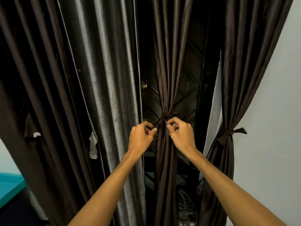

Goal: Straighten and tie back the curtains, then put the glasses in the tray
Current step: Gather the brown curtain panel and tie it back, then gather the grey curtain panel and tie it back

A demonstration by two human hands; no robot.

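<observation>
The middle brown curtain (167,70) is gathered by a brown tie band (168,115) knotted around it. My left hand (140,137) is just below and left of the knot, pinching a dark end of the band between thumb and fingers. On the other side of the gathered folds my right hand (181,135) has curled fingers, its thumb and forefinger pinching the curtain under the knot. The right brown curtain (241,62) hangs tied with its own band (228,132). No glasses or tray are in view.
A grey curtain (105,79) and a dark brown one (40,87) hang loose at the left, each with a tie strip dangling. A dark window grille (187,95) shows behind. Cables (184,204) lie on the floor. A teal surface (9,185) sits low left, a white wall (273,111) right.
</observation>
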